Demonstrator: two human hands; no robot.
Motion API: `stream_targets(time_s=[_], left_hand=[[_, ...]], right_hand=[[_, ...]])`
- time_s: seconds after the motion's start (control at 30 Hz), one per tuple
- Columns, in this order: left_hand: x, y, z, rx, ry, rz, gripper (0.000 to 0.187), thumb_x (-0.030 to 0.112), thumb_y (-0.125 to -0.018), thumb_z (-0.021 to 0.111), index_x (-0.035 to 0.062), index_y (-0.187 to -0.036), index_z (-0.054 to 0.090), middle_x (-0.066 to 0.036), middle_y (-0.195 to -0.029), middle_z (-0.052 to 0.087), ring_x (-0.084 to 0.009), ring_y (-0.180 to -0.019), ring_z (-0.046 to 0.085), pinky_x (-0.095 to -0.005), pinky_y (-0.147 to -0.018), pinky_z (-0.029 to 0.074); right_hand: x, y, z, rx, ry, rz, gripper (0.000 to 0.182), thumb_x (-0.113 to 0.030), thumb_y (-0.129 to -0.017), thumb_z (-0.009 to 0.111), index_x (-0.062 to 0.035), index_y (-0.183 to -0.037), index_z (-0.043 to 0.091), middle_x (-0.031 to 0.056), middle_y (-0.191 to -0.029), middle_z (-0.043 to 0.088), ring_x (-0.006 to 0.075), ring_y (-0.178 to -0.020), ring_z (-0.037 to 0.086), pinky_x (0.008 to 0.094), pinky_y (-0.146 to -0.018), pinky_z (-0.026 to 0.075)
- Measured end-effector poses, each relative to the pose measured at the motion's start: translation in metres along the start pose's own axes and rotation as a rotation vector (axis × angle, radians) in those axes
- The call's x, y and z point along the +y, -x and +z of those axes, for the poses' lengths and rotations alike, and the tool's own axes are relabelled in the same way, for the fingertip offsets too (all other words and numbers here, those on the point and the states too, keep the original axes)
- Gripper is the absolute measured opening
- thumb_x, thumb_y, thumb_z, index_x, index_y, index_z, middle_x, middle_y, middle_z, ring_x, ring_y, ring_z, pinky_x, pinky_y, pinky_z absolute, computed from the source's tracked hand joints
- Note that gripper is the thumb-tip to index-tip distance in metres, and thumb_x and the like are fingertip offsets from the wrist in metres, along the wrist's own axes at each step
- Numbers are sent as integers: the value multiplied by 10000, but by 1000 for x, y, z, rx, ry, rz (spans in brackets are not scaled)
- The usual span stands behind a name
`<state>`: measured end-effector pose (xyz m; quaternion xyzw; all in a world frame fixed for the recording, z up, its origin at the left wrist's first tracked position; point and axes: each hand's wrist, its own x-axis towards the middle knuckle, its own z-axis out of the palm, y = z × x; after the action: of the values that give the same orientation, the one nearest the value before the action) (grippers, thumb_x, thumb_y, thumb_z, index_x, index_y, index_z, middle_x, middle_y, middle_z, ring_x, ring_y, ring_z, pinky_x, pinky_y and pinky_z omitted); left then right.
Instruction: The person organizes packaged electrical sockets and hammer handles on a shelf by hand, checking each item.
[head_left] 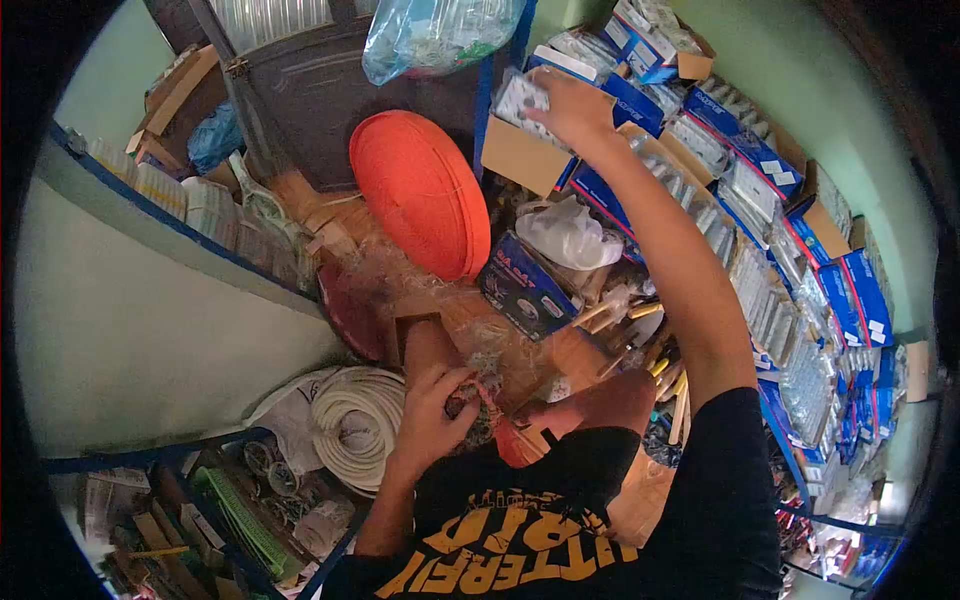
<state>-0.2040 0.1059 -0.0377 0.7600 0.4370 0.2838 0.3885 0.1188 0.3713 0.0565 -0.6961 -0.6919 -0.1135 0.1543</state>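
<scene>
My right hand (572,108) reaches out to the upper shelf, its fingers closed on a clear plastic pack (515,98) with pale contents. That pack is at the top of an open cardboard box (522,158). Close to my body, my left hand (436,412) is curled beside my knee, around something small and dark that I cannot make out. Crinkled clear plastic and reddish strands (487,393) lie by its fingertips. A large roll of orange strap (418,195) stands ahead, between the two hands.
Blue boxes (740,140) of plastic-wrapped packs line the shelf at right. A blue-and-black box (527,285) and wooden-handled tools (680,400) are below. A coil of white hose (358,428) is at left, near a green rack (240,525). A blue plastic bag (440,38) hangs above.
</scene>
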Motion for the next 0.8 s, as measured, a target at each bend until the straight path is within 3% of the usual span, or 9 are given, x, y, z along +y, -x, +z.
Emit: stream_targets(time_s=[0.1,0.13,0.23,0.33,0.47,0.53,0.67,0.73,0.8], left_hand=[[-6,3,-1,25,51,34,373,59,-752,665,-8,-1117,620,-155,-940,582,-317,-868,601,-369,-760,479],[-8,4,-2,16,41,-1,367,58,-753,662,-10,-1111,621,-153,-927,574,-313,-857,596,-365,-755,476],[-15,5,-4,4,36,-35,360,58,-753,659,-13,-1104,621,-150,-915,567,-309,-846,590,-358,-747,473],[-18,5,-8,-16,15,-47,367,67,-756,669,-6,-1113,624,-154,-929,577,-323,-874,599,-378,-755,478],[-19,3,-5,-7,32,-43,384,71,-749,678,2,-1124,626,-163,-956,591,-342,-892,611,-400,-768,484],[-18,3,-4,10,35,-17,367,60,-747,675,-6,-1105,623,-159,-935,581,-326,-868,604,-383,-756,481],[-12,3,-7,-5,47,-36,349,50,-744,675,-14,-1083,619,-156,-920,567,-319,-850,596,-368,-743,480],[-18,6,-6,2,32,-34,351,48,-743,675,-14,-1084,619,-156,-925,566,-323,-855,596,-369,-745,481],[-21,8,-8,13,18,-31,353,47,-743,675,-14,-1086,618,-156,-931,564,-327,-860,596,-370,-747,483]], right_hand=[[3,3,9,-210,17,-1,454,-487,-833,644,-125,-1106,663,186,-1038,686,374,-979,652,481,-833,517],[7,0,19,-249,-34,-116,434,-489,-874,587,-117,-1076,683,208,-988,685,382,-950,652,472,-815,513],[5,-7,19,-367,-98,71,381,-430,-888,587,-111,-1062,705,201,-998,689,386,-1002,641,461,-877,507],[16,-5,2,-470,-254,-24,344,-362,-895,584,-71,-1022,714,209,-992,689,380,-986,645,462,-879,502],[35,-3,20,-265,-358,-34,288,-256,-890,576,-26,-996,712,237,-960,681,380,-977,647,453,-869,507],[36,-6,28,-214,-7,-71,250,-176,-796,712,-42,-1006,703,194,-943,700,338,-901,684,441,-774,539],[10,-4,19,-217,131,119,282,-131,-742,728,-19,-1000,702,226,-985,687,363,-947,680,449,-801,553],[7,-7,19,-261,205,126,257,-82,-845,575,14,-1054,691,229,-1160,638,386,-1070,646,474,-830,558],[11,-11,20,-277,215,127,265,-87,-847,577,24,-1060,687,233,-1161,633,386,-1073,643,476,-839,553]])
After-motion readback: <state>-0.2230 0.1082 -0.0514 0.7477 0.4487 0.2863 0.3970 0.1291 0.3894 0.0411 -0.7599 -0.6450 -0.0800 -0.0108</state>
